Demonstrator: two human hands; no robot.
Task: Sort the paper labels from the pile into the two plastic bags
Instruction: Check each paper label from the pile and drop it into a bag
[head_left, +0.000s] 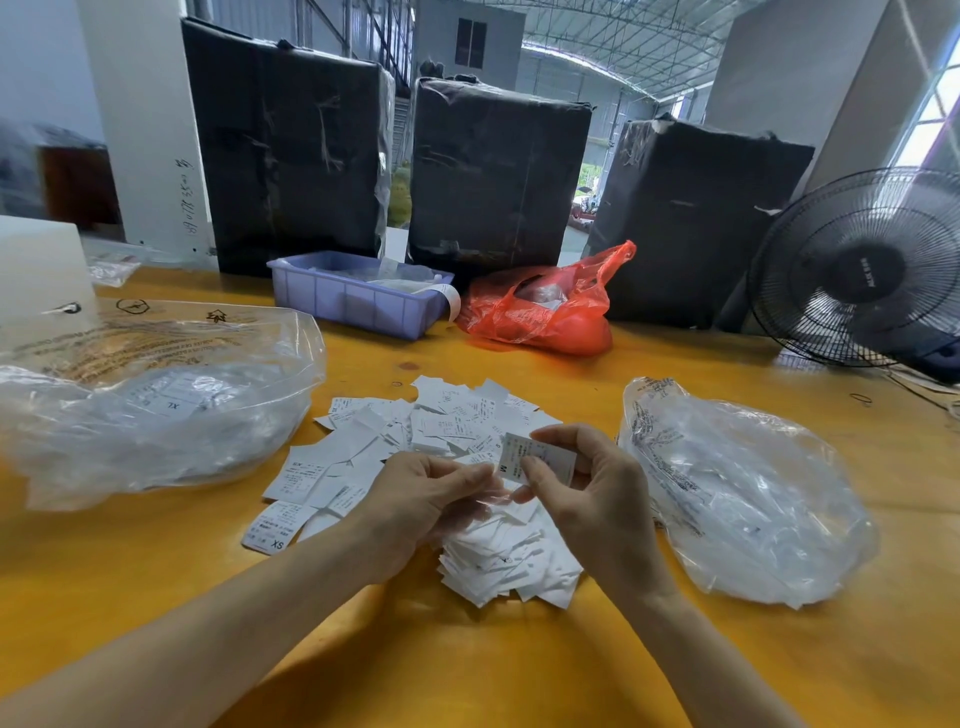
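On the yellow table (467, 665), centre front: pile of white paper labels (415, 447), loose and overlapping, some print-up, some blank side up. Sizes legible on a few: "SX" on two at the pile's left edge.

My right hand (597, 499) holds a small stack of labels (537, 460) just above the pile, thumb and fingers pinched on it; the top one reads "M". My left hand (421, 499) sits beside it over the pile, fingers curled, fingertips at a label edge near the stack. Cannot tell whether it truly grips anything.

Left clear plastic bag (156, 405): large, crumpled, lying on its side with the mouth toward the pile, printed warning text on the upper face. Labels inside, one showing "XL".

Right clear plastic bag (748, 493): smaller, also crumpled, printed text along its near-left edge. White slips show dimly through the film; sizes unreadable.

Farther back: lilac plastic bin (358, 304) holding clear-wrapped white items, a paper strip hanging over its right rim. Red plastic bag (540, 312) just beside it, something pale inside. Three black-wrapped boxes (493, 171) stand along the table's far edge. Black fan (862, 270) at far right.
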